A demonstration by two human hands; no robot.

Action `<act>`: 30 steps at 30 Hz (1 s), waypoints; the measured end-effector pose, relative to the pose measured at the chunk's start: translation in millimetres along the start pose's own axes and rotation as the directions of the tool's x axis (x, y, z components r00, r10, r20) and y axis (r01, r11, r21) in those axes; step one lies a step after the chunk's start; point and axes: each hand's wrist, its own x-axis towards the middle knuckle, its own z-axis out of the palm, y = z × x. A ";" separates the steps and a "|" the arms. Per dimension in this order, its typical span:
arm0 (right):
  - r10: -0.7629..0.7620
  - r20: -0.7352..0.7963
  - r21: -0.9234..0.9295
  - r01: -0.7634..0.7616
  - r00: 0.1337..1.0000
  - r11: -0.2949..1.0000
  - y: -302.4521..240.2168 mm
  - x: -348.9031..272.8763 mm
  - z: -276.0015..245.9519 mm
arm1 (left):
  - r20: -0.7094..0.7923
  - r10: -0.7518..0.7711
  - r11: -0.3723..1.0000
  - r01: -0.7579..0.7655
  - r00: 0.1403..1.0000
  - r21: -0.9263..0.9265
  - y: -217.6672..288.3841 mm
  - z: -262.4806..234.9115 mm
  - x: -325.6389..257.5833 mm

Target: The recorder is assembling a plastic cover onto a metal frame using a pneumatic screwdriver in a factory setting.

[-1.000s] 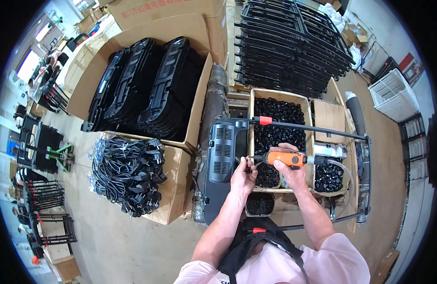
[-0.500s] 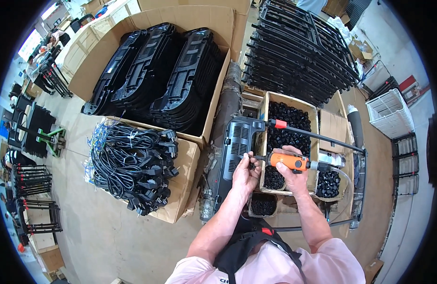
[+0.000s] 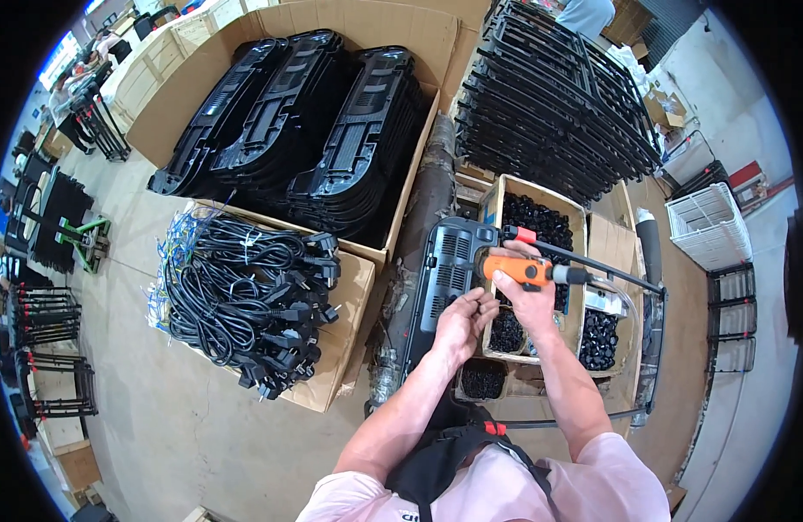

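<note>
My right hand (image 3: 532, 303) is wrapped round an orange power screwdriver (image 3: 511, 271), which lies level with its nose toward the black vented housing (image 3: 452, 252). A pale hose trails from its rear end. The tip is hidden near the housing's right side. My left hand (image 3: 461, 329) is just below the tool, beside the housing, its fingers curled together; whatever they hold cannot be made out. A black tubular frame (image 3: 606, 261) with a red piece (image 3: 521, 235) joins the housing at its upper right.
Bins of small black parts (image 3: 541, 217) stand beneath the frame. Screws fill a small box (image 3: 482, 379). Bundled power cables (image 3: 245, 296) lie on a carton at left. Behind it a large carton (image 3: 401, 230) holds stacked black covers (image 3: 358, 130). Black frames (image 3: 549, 104) are piled at the back.
The screwdriver in my right hand has moved left, closer to the housing. My left hand has dropped slightly away from the tool's nose. The view has shifted a little.
</note>
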 end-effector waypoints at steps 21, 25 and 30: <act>-0.009 0.195 -0.248 0.058 0.981 0.967 5.8 51.0 47.1 | 0.057 0.018 0.994 -0.024 0.998 0.108 9.5 -35.0 -38.5; -0.003 0.205 -0.285 0.062 0.979 0.957 -2.2 52.4 53.9 | 0.051 -0.019 0.999 0.017 0.999 0.035 16.4 -32.2 -42.8; 0.036 0.280 -0.383 0.077 0.959 0.920 -9.2 65.0 58.6 | 0.054 -0.015 1.000 0.016 0.998 -0.008 16.2 -36.9 -42.2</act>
